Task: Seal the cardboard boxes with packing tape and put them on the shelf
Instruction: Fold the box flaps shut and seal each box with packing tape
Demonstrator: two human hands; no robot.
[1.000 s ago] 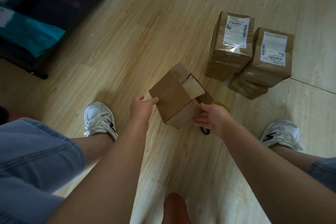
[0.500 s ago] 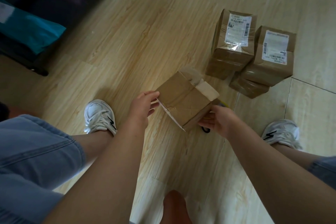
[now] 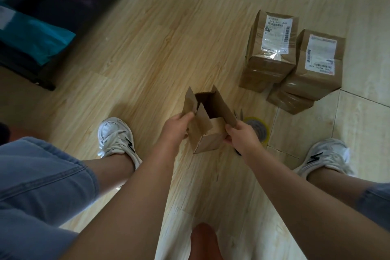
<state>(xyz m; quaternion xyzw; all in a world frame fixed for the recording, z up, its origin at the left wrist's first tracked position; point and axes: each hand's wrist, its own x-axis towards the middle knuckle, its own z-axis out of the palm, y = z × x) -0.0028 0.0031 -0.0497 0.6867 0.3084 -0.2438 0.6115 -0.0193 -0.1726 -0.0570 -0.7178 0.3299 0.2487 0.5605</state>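
Open cardboard box (image 3: 211, 139) held above the wood floor (image 3: 147, 53), between both hands, its four flaps up and the inside dark. Left hand (image 3: 178, 127) grips the box's left side, thumb on a flap. Right hand (image 3: 240, 136) pinches the right side under the tall flap. Tape roll (image 3: 260, 127) lies on the floor just behind the right hand. Labelled sealed boxes (image 3: 272, 63) sit stacked farther off to the right.

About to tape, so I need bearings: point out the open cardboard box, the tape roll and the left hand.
open cardboard box (image 3: 212, 140), head view, on its near side wall.
tape roll (image 3: 259, 129), head view, on its upward flat face.
left hand (image 3: 177, 127), head view, on the back of the hand.
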